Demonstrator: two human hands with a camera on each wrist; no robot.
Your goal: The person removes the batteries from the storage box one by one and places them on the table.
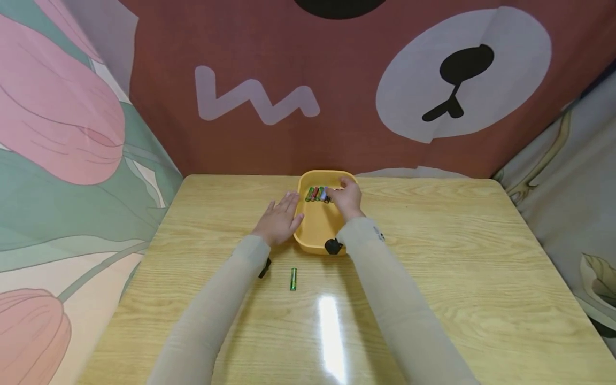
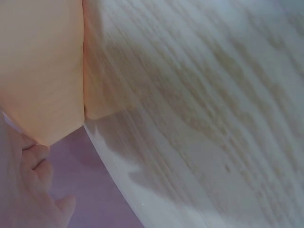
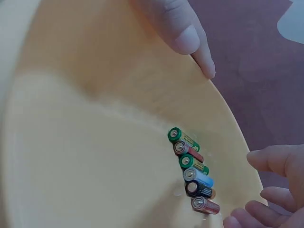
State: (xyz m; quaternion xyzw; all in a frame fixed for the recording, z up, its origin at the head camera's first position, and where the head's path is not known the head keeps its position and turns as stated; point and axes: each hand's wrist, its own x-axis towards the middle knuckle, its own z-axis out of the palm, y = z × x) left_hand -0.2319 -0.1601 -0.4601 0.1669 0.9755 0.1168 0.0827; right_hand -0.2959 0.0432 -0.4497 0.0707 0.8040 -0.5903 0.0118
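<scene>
A yellow plastic tray (image 1: pixel 320 227) stands near the table's far edge. Several batteries (image 3: pixel 190 162), with green, red, blue and black wrappers, lie side by side in a row along its far end. My left hand (image 1: pixel 279 218) holds the tray's left wall; its thumb (image 3: pixel 185 38) is inside and its fingers are outside. My right hand (image 1: pixel 347 199) hovers over the right end of the row, its fingers loosely bent and nothing seen between them. In the right wrist view its nearest fingertip is apart from the last battery. A single green battery (image 1: pixel 293 279) lies on the table in front of the tray.
The wood-grain table (image 1: pixel 433 240) extends to both sides of the tray. A reddish-brown cloth (image 1: pixel 260 144) with a cartoon print hangs right behind it. Patterned cloths (image 1: pixel 72 160) hang at the sides. Light glares off the tabletop near the front.
</scene>
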